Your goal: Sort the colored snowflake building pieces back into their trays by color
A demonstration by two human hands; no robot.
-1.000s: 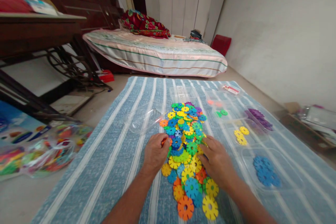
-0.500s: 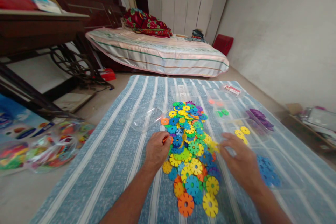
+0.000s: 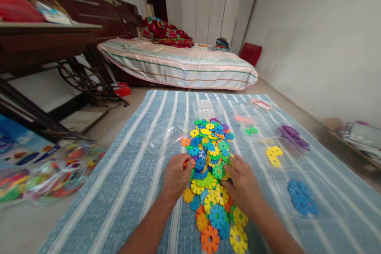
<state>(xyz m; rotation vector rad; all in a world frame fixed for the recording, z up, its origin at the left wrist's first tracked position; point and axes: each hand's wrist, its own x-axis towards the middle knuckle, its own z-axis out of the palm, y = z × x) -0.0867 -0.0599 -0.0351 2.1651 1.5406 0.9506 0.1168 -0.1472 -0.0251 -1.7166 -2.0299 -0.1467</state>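
Observation:
A long heap of slotted plastic discs (image 3: 217, 215) in several colours lies down the middle of the striped cloth. At the heap's left edge, my left hand (image 3: 176, 176) is closed with an orange disc (image 3: 189, 162) at its fingertips. My right hand (image 3: 243, 184) reaches into the heap's right side, thumb and fingers apart around yellow and green discs; its fingertips are partly hidden. To its right are clear plastic boxes: one with yellow discs (image 3: 274, 154), one with blue discs (image 3: 301, 197), and one with purple discs (image 3: 294, 137).
Further back lie green pieces (image 3: 251, 130), orange pieces (image 3: 243, 119) and a red-and-white packet (image 3: 261, 104). A clear lid or tray (image 3: 163, 139) rests left of the heap. Beyond the cloth stands a bed (image 3: 184, 65); bags of colourful pieces (image 3: 56, 174) lie on the floor at left.
My right hand has moved left, from between the heap and the boxes onto the heap's right side. My left hand stays at the heap's left edge with the orange disc.

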